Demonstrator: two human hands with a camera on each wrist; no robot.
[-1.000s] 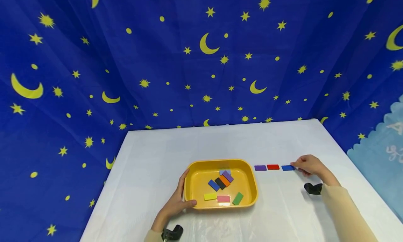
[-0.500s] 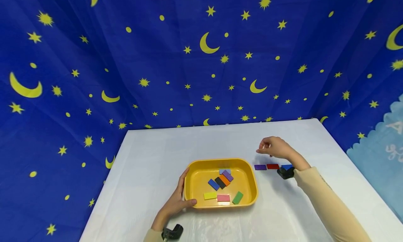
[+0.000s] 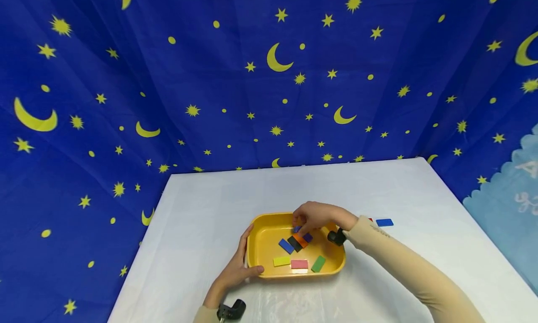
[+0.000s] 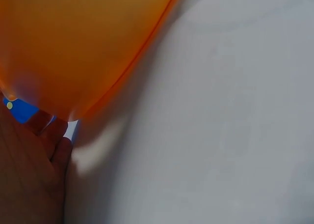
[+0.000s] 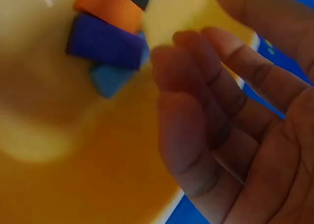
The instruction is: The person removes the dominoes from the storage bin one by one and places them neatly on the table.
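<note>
A yellow tray (image 3: 265, 236) is gripped at its left end by my left hand (image 3: 233, 270), thumb over the near corner. In the left wrist view, the hand (image 4: 29, 170) is beside the tray's orange-looking side (image 4: 88, 47). My right hand (image 3: 318, 214) reaches over the tray's far rim, fingers bent downward. Seen from the right wrist, that hand (image 5: 245, 130) has parted, slightly curved fingers holding nothing. Close to them, a purple block (image 5: 105, 42) lies partly on a light blue one (image 5: 110, 80), touching an orange block (image 5: 110, 9). A black block (image 3: 294, 244) adjoins the orange.
Blue (image 3: 286, 246), yellow (image 3: 281, 261), pink (image 3: 299, 264) and green (image 3: 318, 264) blocks lie elsewhere in the tray. Right of it on the white table (image 3: 210, 201), a blue block (image 3: 384, 222) shows, with a red one mostly behind the sleeve. A starry blue curtain (image 3: 235, 80) stands behind.
My right hand left the blue block at the right end of the row, crossed leftward above the table, and is now over the tray. My left hand keeps its grip.
</note>
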